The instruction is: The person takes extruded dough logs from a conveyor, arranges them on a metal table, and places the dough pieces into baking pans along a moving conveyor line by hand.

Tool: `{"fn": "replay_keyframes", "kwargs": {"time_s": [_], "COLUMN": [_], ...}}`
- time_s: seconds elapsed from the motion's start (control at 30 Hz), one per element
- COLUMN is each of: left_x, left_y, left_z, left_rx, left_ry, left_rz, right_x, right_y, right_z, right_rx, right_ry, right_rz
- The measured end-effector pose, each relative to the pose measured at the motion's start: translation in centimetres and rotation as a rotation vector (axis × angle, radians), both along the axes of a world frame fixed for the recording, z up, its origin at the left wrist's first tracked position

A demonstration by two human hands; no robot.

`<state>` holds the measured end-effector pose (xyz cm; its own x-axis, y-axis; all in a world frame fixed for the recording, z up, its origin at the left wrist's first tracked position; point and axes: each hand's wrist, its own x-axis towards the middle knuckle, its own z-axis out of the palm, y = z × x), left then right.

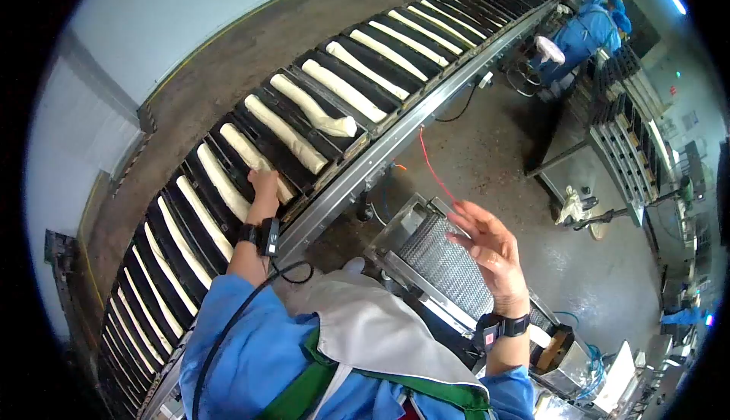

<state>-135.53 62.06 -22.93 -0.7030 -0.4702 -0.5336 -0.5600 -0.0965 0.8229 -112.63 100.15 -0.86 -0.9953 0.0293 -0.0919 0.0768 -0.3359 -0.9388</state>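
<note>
Long cream-coloured dough rolls lie crosswise in black trays along a conveyor (395, 127). My left hand (264, 182) reaches over the near edge, its fingers curled and closed on one dough roll (242, 144) near its lower end. To the right of that roll, another dough roll (285, 132) lies in its own tray. One further along has a bent, folded end (338, 125). My right hand (490, 249) is raised in the air above a metal mesh belt (441, 256), open with fingers apart, holding nothing.
The conveyor's metal side rail (426, 108) runs diagonally past me. Two people in blue workwear (582, 36) stand at the far right. A rack of trays (627, 142) stands on the right, with a pale bundle (572, 205) near it. A red cord (433, 163) hangs beside the rail.
</note>
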Motion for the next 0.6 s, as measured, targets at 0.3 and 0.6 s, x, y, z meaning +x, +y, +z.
{"fn": "replay_keyframes", "kwargs": {"time_s": [0.3,0.6], "left_x": [5.0,2.3], "left_y": [9.4,24.6], "left_z": [10.2,5.5], "left_rx": [-0.219,0.26], "left_ry": [0.332,0.475], "left_rz": [-0.205,-1.083], "right_x": [16.9,40.6], "right_y": [10.5,5.0], "right_z": [-12.4,-11.7], "right_rx": [0.291,1.137], "right_ry": [-0.507,-1.703], "right_rz": [-0.756,-1.017]}}
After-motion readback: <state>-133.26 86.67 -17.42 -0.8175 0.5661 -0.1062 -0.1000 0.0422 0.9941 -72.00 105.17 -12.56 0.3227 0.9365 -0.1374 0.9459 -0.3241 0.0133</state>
